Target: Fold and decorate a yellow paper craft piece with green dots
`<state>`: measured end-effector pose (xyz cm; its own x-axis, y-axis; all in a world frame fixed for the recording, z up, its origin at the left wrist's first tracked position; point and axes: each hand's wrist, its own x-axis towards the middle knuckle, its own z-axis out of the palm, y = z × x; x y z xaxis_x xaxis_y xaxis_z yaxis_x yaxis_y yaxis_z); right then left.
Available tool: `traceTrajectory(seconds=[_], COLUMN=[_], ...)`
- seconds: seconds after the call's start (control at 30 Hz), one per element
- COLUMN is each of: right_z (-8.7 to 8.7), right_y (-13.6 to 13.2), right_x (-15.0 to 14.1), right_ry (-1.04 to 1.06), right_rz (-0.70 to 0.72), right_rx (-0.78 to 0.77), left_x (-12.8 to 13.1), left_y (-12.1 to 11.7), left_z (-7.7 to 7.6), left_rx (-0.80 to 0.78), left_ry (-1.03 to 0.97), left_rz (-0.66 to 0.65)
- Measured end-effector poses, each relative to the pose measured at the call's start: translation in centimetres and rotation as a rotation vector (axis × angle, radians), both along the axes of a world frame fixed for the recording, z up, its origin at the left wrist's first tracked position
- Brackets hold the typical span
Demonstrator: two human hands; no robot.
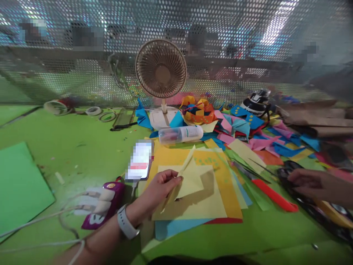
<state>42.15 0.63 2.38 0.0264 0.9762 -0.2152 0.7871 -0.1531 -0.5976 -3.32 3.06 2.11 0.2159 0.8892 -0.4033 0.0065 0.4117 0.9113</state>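
Note:
My left hand (167,184) is closed in a pinch on a folded pale yellow paper (188,163). The folded paper is held tilted above a flat pale yellow sheet (212,208), which lies on an orange-yellow sheet (234,198) and blue paper (176,228). At the right edge, my right hand (317,186) is over a dark round tray-like object (303,206) with something yellow in it. Its fingers are bent and blurred, and whether they hold anything is unclear. Scissors with a red-orange handle (275,197) lie open between the paper stack and that hand.
Behind the sheets are a clear-capped bottle (180,134), a small fan (161,70) and a heap of coloured folded papers (242,127). A phone (140,160) and a purple power strip (104,206) with cables lie left. Green paper (23,187) and tape rolls (93,111) are farther left.

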Motion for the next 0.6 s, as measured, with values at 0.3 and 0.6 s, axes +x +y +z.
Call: traceTrajectory(seconds=[0.3,0.6], right_z=[-0.9,0.2], right_y=[-2.7,-1.3], right_x=[-15.1,-18.5], right_ry=[0.436,0.381], right_rz=[0.290,0.439], right_rx=[-0.527,-0.546], left_x=[-0.3,-0.6], left_y=[0.2,0.2], left_z=[0.1,0.0], left_rx=[0.033,-0.047], left_ry=[-0.018,-0.056], left_rz=[-0.003,-0.037])
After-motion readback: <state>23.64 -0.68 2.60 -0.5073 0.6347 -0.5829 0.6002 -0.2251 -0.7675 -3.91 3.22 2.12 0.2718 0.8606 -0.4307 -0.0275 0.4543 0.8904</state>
